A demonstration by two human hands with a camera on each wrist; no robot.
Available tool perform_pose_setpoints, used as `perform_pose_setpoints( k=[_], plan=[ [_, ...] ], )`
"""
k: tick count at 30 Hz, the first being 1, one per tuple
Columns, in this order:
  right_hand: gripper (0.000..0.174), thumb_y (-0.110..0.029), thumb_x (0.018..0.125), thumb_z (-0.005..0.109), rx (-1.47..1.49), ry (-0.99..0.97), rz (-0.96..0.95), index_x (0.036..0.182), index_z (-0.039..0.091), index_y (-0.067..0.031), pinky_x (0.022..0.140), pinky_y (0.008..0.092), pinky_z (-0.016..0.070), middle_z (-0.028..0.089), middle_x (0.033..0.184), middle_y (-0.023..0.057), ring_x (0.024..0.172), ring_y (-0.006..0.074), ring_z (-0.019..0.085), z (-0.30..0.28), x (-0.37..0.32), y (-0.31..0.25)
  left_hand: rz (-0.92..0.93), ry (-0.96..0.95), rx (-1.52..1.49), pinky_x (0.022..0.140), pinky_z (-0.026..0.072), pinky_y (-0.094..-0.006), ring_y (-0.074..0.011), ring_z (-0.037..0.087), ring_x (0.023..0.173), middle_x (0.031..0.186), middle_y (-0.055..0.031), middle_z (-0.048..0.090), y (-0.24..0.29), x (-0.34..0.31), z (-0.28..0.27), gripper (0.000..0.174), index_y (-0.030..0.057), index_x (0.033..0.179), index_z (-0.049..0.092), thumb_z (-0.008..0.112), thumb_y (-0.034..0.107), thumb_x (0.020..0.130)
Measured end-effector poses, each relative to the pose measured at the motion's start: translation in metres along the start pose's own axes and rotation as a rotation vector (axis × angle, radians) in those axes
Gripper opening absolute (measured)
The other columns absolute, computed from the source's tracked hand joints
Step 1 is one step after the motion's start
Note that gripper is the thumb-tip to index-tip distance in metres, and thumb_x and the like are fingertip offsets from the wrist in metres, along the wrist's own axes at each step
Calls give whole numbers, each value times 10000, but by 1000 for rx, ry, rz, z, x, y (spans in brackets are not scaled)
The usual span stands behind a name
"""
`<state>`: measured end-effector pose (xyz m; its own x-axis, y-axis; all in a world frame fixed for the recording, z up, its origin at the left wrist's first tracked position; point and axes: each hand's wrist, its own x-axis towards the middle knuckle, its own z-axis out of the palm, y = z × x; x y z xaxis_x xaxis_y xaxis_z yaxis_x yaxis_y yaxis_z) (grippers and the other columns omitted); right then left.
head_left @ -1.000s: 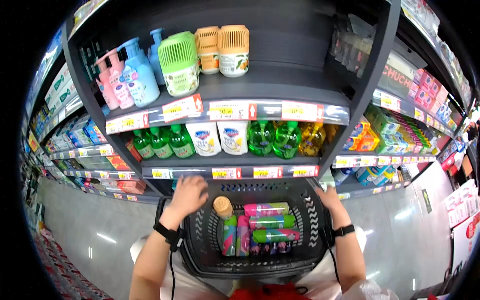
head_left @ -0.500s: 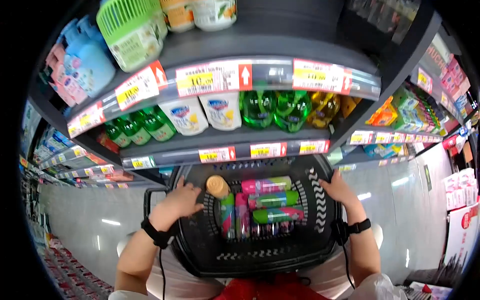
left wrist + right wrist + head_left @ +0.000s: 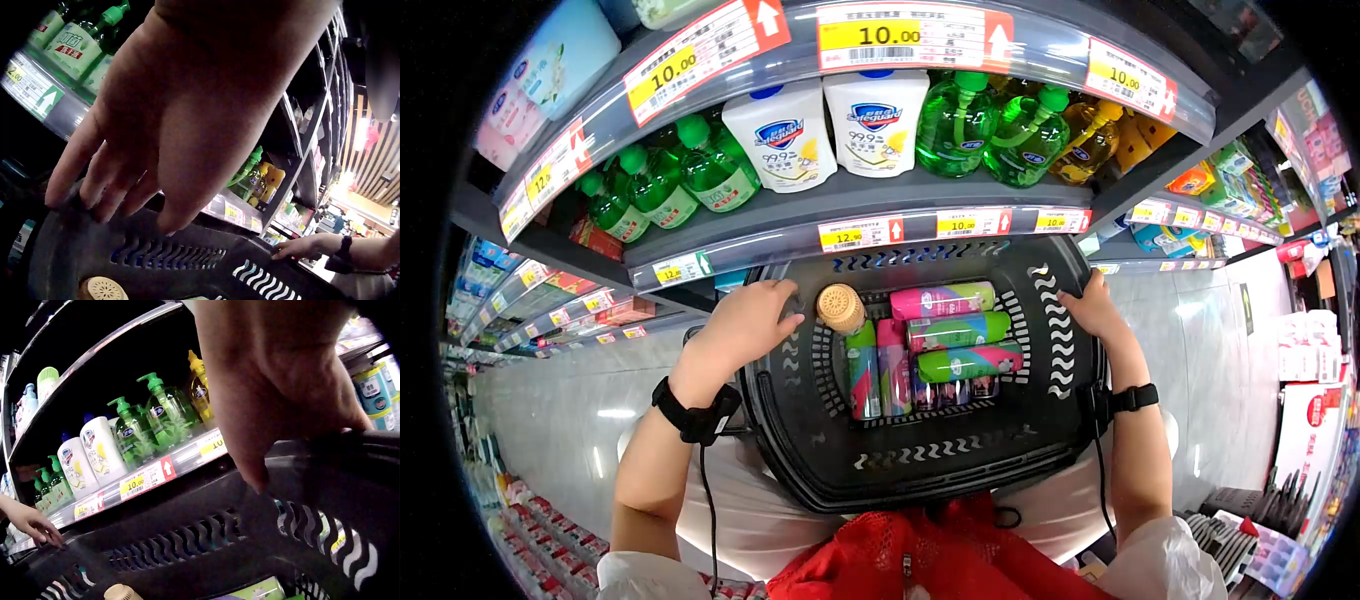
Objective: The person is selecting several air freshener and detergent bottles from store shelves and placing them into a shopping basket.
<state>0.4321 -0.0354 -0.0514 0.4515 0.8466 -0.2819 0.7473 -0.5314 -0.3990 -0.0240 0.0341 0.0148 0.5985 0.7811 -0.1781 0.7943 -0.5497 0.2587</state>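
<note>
A black shopping basket [image 3: 790, 420] sits at the person's lap, close under the shelf. In it lie several pink and green cylindrical cans [image 3: 965, 362] and a container with a tan, holed lid [image 3: 840, 308]. My left hand [image 3: 745, 320] rests on the basket's left rim; the left wrist view shows its fingers stretched down to the rim, with nothing held in the palm. At the opposite rim, my right hand [image 3: 1095, 305] grips the edge, its thumb hanging inside the wall in the right wrist view and the other fingers partly hidden beyond it.
Right ahead, a shelf holds green pump bottles [image 3: 1025, 140], white Safeguard bottles [image 3: 875, 125] and a yellow pump bottle [image 3: 1090, 135]. Price tags [image 3: 915, 38] line its edges. More stocked shelves [image 3: 520, 290] run along the left, and tiled floor [image 3: 1200, 330] shows either side.
The left hand has come down from above the basket's left side onto its rim. The view has moved closer to the shelf and tilted down. The right hand stays at the right rim.
</note>
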Motion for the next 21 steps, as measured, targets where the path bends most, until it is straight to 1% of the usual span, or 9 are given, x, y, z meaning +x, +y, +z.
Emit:
perform_pose_setpoints(
  k=[5, 7, 10, 11, 13, 14, 15, 17, 21],
  plan=[
    [861, -327, 720, 698, -4, -5, 6, 1304, 198, 59, 954, 471, 378, 349, 1260, 353, 1152, 479, 409, 5, -8, -15, -21, 16, 9, 703, 487, -435, -372, 605, 799, 823, -199, 624, -14, -7, -8, 355, 14, 1039, 558, 621, 263, 795],
    [863, -326, 718, 701, -13, -9, 1, 1301, 199, 66, 951, 469, 381, 353, 1255, 353, 1148, 478, 415, 9, -11, -21, -83, -33, -17, 704, 482, -442, -373, 603, 806, 821, -205, 624, -19, -11, -14, 343, 14, 1016, 560, 620, 268, 793],
    [866, -335, 717, 707, -19, -8, 15, 1296, 206, 71, 938, 474, 388, 370, 1231, 351, 1132, 478, 424, 14, -18, -37, 0, 31, -88, 709, 476, -449, -387, 595, 807, 822, -216, 623, -40, -20, -14, 354, 2, 1033, 554, 625, 244, 784],
    [866, -335, 717, 707, -18, -7, 14, 1296, 206, 71, 938, 474, 388, 370, 1231, 351, 1132, 478, 424, 18, -25, -32, -60, -42, -79, 719, 474, -444, -379, 597, 815, 836, -214, 625, -34, -19, -21, 371, -5, 1057, 550, 630, 230, 781],
    [871, -338, 715, 709, -16, 14, 29, 1296, 206, 73, 932, 480, 392, 375, 1221, 351, 1120, 476, 433, 18, -25, -46, 3, 15, -123, 723, 476, -436, -373, 598, 826, 849, -202, 631, -45, -25, -25, 369, -1, 1059, 550, 631, 224, 779],
    [879, -341, 711, 711, -8, 21, 10, 1301, 204, 69, 924, 480, 399, 377, 1220, 347, 1110, 476, 440, 21, -23, -42, -28, -28, -117, 728, 479, -429, -367, 599, 840, 868, -189, 638, -44, -25, -27, 371, 1, 1067, 551, 631, 219, 778],
    [879, -341, 711, 711, 1, 55, -9, 1301, 204, 69, 924, 480, 399, 377, 1220, 347, 1110, 476, 440, 18, -18, -50, 40, 39, -180, 736, 480, -423, -366, 599, 845, 880, -186, 640, -57, -26, -19, 370, 3, 1069, 552, 627, 220, 780],
    [893, -350, 704, 715, -34, 12, 50, 1301, 202, 72, 921, 482, 402, 379, 1221, 344, 1104, 480, 442, 22, -29, -50, 29, 38, -181, 742, 479, -421, -361, 600, 848, 878, -181, 639, -60, -29, -20, 368, 6, 1069, 552, 623, 227, 784],
    [1002, -402, 696, 723, -154, 4, 99, 1348, 135, 80, 934, 474, 396, 360, 1246, 324, 1127, 469, 426, 28, -30, -58, 43, 24, -169, 728, 476, -427, -355, 601, 849, 883, -180, 636, -64, -35, -20, 335, 12, 1046, 556, 615, 225, 795]
  ],
)
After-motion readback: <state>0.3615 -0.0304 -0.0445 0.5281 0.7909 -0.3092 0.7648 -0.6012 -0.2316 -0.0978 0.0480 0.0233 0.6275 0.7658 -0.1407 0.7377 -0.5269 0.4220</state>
